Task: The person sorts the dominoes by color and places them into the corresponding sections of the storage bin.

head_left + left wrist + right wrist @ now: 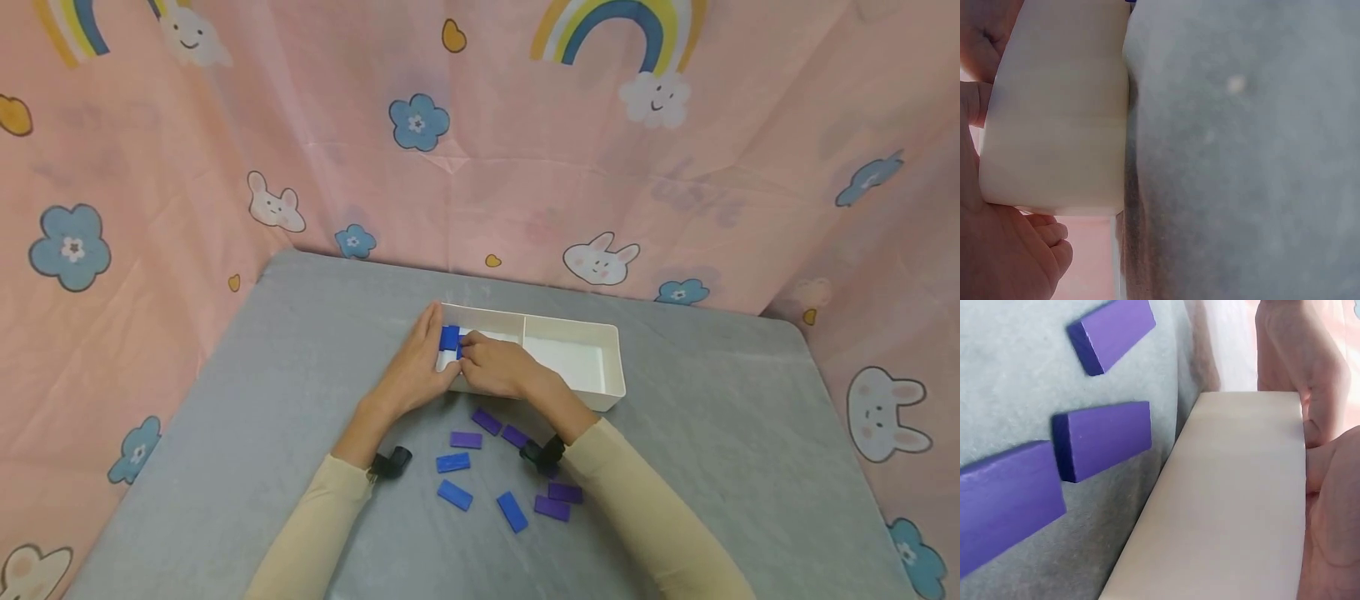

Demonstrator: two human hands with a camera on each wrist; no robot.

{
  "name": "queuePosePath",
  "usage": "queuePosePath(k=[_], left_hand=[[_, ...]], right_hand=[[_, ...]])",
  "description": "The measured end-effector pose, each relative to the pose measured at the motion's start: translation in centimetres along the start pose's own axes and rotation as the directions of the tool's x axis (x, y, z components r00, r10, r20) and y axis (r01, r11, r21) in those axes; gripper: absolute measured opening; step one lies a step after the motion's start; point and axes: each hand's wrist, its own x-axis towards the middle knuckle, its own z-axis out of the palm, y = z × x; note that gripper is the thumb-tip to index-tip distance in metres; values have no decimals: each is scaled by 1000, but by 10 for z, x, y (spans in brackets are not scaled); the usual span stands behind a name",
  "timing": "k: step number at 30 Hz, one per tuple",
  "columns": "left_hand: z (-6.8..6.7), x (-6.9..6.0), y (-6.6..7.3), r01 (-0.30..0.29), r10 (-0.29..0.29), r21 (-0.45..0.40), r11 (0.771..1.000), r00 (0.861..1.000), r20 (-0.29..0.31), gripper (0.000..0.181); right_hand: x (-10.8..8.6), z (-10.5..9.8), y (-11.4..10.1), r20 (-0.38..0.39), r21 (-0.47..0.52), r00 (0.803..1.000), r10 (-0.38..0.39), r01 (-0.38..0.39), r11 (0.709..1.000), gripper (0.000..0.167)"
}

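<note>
In the head view, a white two-compartment box (611, 362) stands on the grey table. The left hand (416, 367) holds its left end, fingers along the outer end wall and thumb over the front rim. Inside the left compartment, a blue block (449, 337) lies close to the end wall. The right hand (498, 367) reaches over the front wall and pinches another blue block (460, 350) beside it, mostly covered by the fingers. From the right wrist, the box's front wall (1229, 500) hides what the fingertips hold.
Loose blue blocks (453, 462) and purple blocks (467, 440) lie scattered in front of the box on the grey cloth (262, 433). Some are partly under the right wrist. A divider (523, 329) splits the box. A pink printed curtain (487, 167) hangs behind the table.
</note>
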Motion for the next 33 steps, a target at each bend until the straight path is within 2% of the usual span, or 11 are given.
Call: queuePosePath(k=[8,14,19,28,33], left_hand=[[-3,-1,1,-13,13,0,1000,1000,16,95],[-11,-5,-1,6,-6,34,999,1000,12,95],[-6,-3,-1,-23,22,31,999,999,33,95],[-3,0,1,-7,7,-2,1000,1000,14,97],[-2,-2,2,-1,1,-19,1000,1000,17,98]], right_hand=[[7,2,-4,-4,-7,998,62,-62,998,49],[15,2,-9,-10,6,998,56,-56,998,54],[13,4,-5,-6,4,996,89,-89,996,53],[9,6,3,-88,13,995,45,-44,999,52],[7,7,3,-99,9,994,44,-44,999,51]])
